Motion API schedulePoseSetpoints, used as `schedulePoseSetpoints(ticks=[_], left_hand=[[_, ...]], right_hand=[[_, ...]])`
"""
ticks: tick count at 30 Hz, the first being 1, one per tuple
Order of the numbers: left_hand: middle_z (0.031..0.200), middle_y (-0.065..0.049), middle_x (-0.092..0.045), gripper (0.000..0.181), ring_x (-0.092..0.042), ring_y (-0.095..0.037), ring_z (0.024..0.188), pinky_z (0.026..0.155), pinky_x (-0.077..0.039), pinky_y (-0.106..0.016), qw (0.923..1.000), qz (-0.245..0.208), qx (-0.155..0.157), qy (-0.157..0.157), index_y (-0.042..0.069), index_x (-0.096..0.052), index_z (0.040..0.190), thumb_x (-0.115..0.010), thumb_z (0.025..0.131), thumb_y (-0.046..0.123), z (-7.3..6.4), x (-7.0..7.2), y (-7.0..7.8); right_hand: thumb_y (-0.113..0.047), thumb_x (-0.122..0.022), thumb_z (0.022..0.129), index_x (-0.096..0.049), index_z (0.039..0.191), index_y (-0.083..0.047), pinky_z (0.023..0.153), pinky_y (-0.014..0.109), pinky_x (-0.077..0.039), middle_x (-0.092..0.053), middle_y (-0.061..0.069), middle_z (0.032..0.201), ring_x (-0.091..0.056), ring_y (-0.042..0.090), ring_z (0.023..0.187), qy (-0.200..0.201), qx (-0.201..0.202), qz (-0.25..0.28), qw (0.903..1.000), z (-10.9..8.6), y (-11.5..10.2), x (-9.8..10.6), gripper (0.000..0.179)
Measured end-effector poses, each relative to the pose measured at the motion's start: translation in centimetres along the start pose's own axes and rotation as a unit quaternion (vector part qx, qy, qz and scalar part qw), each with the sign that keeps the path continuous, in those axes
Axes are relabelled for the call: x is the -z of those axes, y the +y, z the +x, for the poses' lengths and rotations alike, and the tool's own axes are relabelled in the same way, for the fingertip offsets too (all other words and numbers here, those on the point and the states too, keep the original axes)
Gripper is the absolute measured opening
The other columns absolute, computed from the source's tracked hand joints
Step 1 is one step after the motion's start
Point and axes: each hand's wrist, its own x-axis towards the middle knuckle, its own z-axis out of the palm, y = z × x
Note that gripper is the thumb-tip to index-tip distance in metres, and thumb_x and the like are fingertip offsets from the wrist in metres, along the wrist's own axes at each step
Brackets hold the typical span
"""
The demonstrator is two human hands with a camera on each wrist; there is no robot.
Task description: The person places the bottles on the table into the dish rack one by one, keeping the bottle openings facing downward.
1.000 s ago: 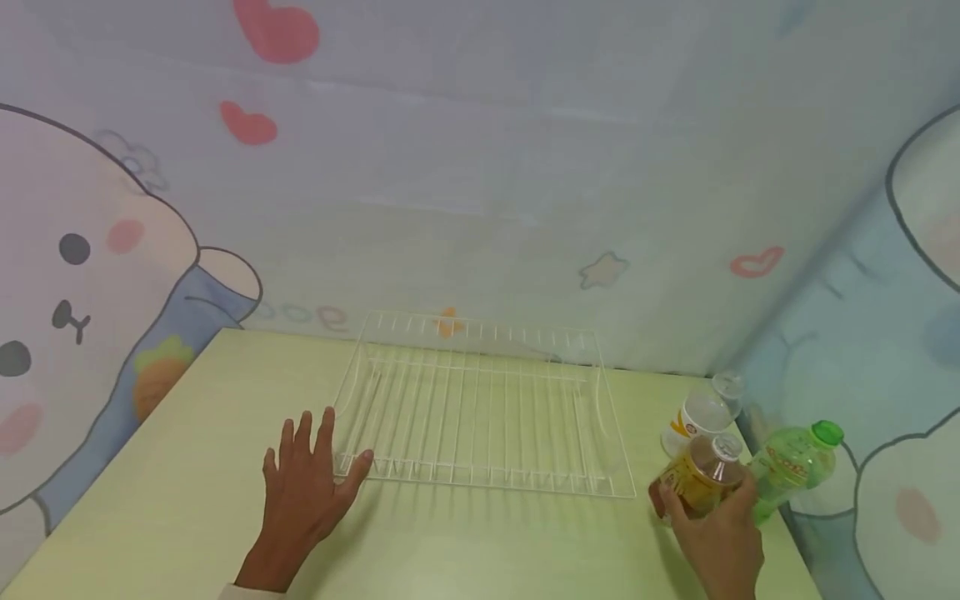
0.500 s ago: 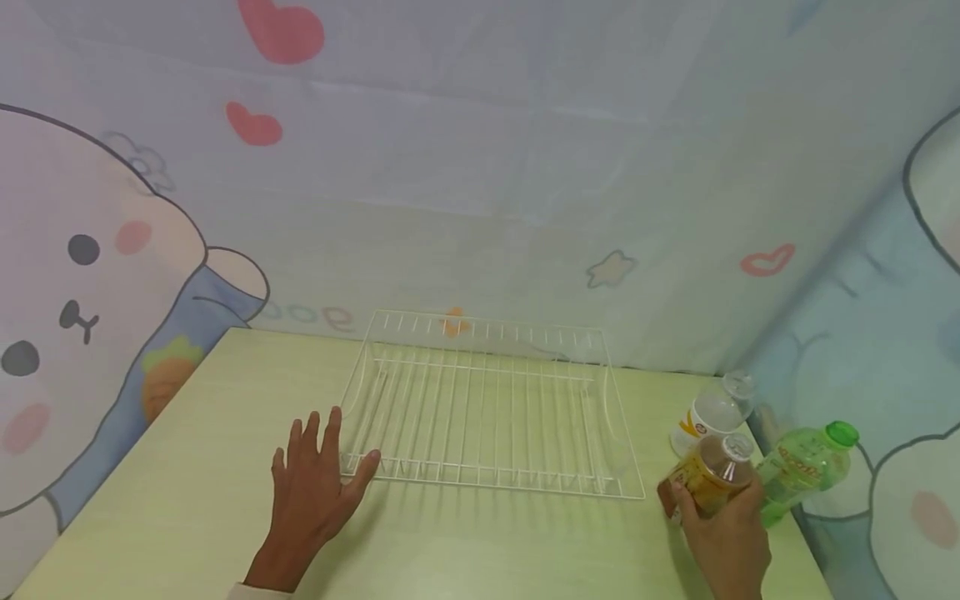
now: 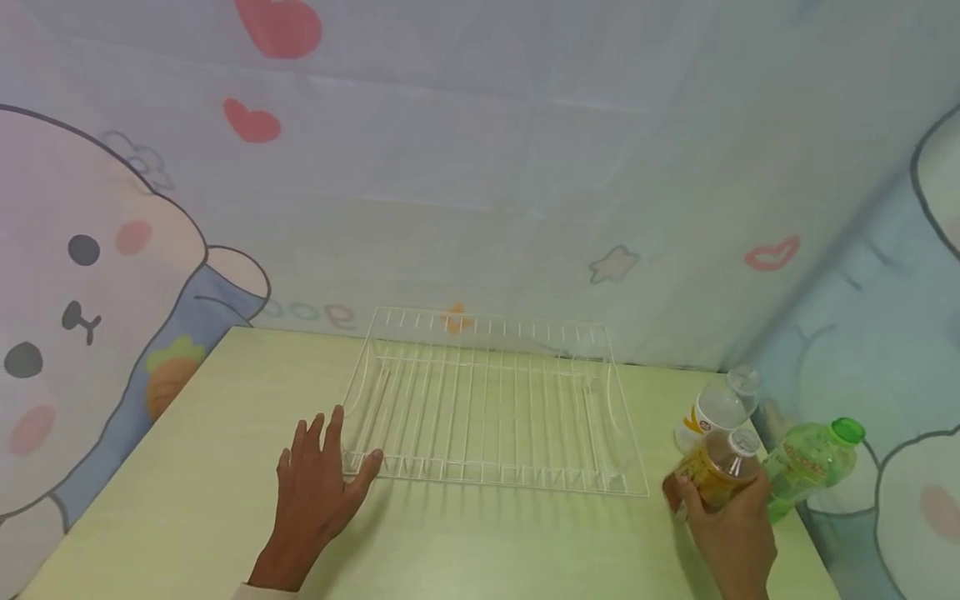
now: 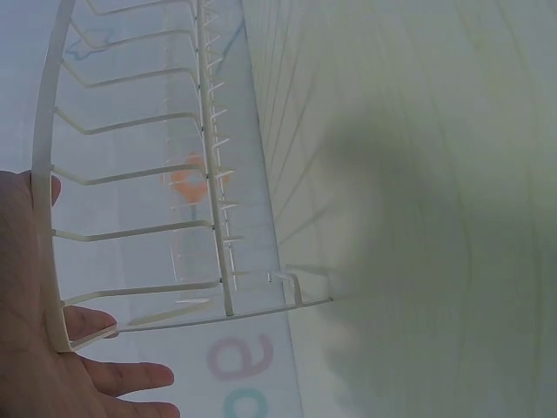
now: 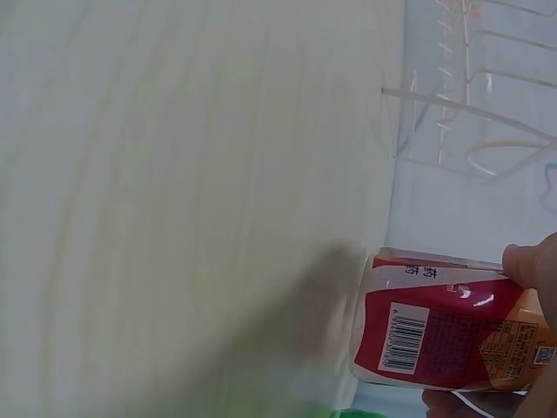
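Observation:
A white wire rack [image 3: 480,479] sits on the pale table, its slats running front to back. At its front left corner is my left hand [image 3: 315,492], fingers spread and straight. In the left wrist view the rack's rail [image 4: 50,261] runs right along this left hand [image 4: 30,331]. My right hand [image 3: 731,533] grips a white-capped drink bottle [image 3: 716,471] with a yellow and red label, tilted, right of the rack. The right wrist view shows the bottle's red label with a barcode [image 5: 405,338], and its base pointing towards the table.
Just behind the held bottle stands a clear bottle [image 3: 727,404] with a white and orange label. To the right is a green bottle [image 3: 813,462] with a green cap, near the table's right edge. A printed cloth wall [image 3: 480,167] encloses the table's back and sides.
The head view has shifted slightly, so everything sits a little further right. Both hands keep their places, the right still gripping the bottle.

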Motion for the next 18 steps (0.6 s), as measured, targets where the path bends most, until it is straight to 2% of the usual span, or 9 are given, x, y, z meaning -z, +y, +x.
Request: schedulePoseSetpoints(ticks=[5,12,18], left_hand=[[0.148,-0.035,-0.036,0.085,-0.021,-0.057,0.14,0.1,-0.022,-0.077,0.9999,-0.001,0.006,-0.009,0.0,-0.029,0.154,-0.051,0.096,0.058,-0.3,0.1,0.0],[0.146,-0.036,-0.038,0.083,-0.024,-0.057,0.139,0.099,-0.024,-0.076,1.0,-0.004,0.001,0.009,-0.001,-0.032,0.152,-0.055,0.095,0.054,-0.2,0.0,0.2],[0.144,-0.036,-0.04,0.083,-0.027,-0.058,0.138,0.098,-0.026,-0.077,0.9998,-0.004,-0.004,0.016,-0.002,-0.033,0.151,-0.055,0.095,0.054,0.1,0.1,0.3]], right_hand=[[-0.043,-0.075,0.085,-0.024,0.143,0.002,0.067,0.071,-0.042,-0.055,0.039,0.113,-0.057,0.062,0.094,0.011,-0.01,-0.009,0.9999,-0.2,-0.3,0.3,0.09],[-0.038,-0.078,0.082,-0.028,0.142,-0.001,0.062,0.072,-0.041,-0.058,0.036,0.106,-0.058,0.062,0.086,0.068,0.04,0.012,0.9968,0.3,-1.1,0.5,0.087],[-0.037,-0.079,0.081,-0.031,0.144,-0.001,0.067,0.07,-0.042,-0.056,0.033,0.118,-0.057,0.056,0.096,0.076,0.047,0.034,0.9954,0.9,-2.4,1.1,0.087]])
